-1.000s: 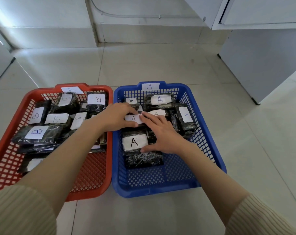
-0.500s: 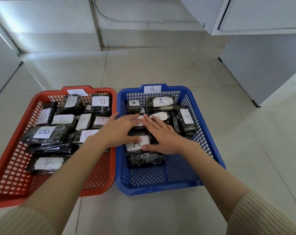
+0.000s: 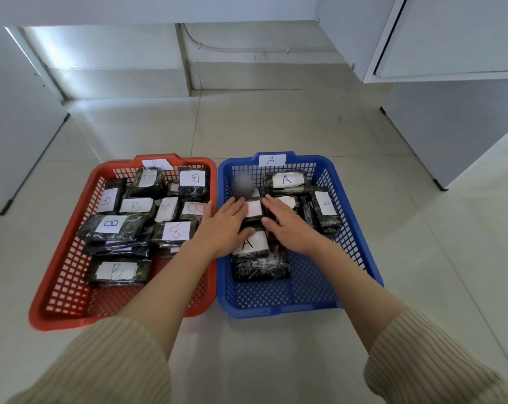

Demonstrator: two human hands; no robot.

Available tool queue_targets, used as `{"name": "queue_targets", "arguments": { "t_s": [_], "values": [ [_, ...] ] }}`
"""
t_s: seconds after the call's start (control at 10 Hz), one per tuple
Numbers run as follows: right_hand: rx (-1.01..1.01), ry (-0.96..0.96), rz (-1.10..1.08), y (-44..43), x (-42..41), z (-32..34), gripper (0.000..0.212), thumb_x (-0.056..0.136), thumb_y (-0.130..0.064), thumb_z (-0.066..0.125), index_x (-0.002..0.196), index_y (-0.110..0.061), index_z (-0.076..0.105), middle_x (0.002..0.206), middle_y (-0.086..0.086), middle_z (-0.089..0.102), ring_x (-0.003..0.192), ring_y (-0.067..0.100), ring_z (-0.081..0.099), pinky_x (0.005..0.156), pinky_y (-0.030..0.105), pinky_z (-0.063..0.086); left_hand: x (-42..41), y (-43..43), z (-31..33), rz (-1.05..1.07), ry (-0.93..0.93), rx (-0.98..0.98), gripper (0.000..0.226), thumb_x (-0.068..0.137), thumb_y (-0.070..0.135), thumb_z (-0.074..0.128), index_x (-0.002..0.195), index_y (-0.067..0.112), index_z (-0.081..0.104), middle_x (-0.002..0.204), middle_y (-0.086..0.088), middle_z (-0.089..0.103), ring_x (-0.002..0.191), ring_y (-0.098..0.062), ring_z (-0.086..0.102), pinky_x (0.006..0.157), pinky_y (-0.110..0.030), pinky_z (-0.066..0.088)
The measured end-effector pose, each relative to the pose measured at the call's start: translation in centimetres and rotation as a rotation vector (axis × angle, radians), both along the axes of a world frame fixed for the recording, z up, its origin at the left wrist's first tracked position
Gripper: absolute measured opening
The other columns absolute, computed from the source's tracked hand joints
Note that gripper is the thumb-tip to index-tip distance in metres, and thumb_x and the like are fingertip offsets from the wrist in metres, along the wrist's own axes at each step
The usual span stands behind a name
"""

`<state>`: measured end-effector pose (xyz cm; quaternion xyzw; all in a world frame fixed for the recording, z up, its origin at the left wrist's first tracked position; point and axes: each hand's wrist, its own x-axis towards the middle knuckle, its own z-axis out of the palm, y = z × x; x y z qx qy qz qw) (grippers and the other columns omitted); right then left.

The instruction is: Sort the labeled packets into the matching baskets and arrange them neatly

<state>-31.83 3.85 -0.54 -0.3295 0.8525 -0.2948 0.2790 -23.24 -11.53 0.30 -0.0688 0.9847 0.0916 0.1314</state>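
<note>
Your left hand (image 3: pixel 223 225) slides off the middle packet (image 3: pixel 254 209), right hand (image 3: pixel 287 225) flanks it in the blue basket (image 3: pixel 279 301), fingers straight, gripping nothing

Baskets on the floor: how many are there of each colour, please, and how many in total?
red basket: 1
blue basket: 1
total: 2
</note>
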Motion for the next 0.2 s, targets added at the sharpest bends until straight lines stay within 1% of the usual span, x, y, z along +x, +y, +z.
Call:
{"name": "queue_targets", "arguments": {
  "t_s": [0.1, 0.2],
  "values": [
    [0.107, 0.050, -0.059, -0.5, -1.2, 0.9, 0.054, 0.102, -0.030, 0.036, 0.151, -0.013, 0.020, 0.159, 0.001, 0.012, 0.146, 0.016, 0.008, 0.119, 0.033, 0.011, 0.2, 0.0, 0.1, 0.077, 0.033, 0.075, 0.062, 0.100, 0.046, 0.028, 0.151, 0.016, 0.012, 0.159, 0.004, 0.000, 0.146, -0.012, -0.005, 0.116, -0.045, -0.003],
    [0.199, 0.077, -0.054, -0.7, -2.3, 1.7, 0.053, 0.101, -0.031, 0.036, 0.149, -0.010, 0.024, 0.157, 0.007, 0.021, 0.144, 0.023, 0.019, 0.116, 0.038, 0.020, 0.2, -0.5, 1.1, 0.054, -0.042, 0.088, 0.061, 0.100, 0.043, 0.032, 0.151, 0.015, 0.013, 0.159, 0.002, 0.003, 0.146, -0.015, -0.002, 0.117, -0.045, 0.001]
  ]
}}
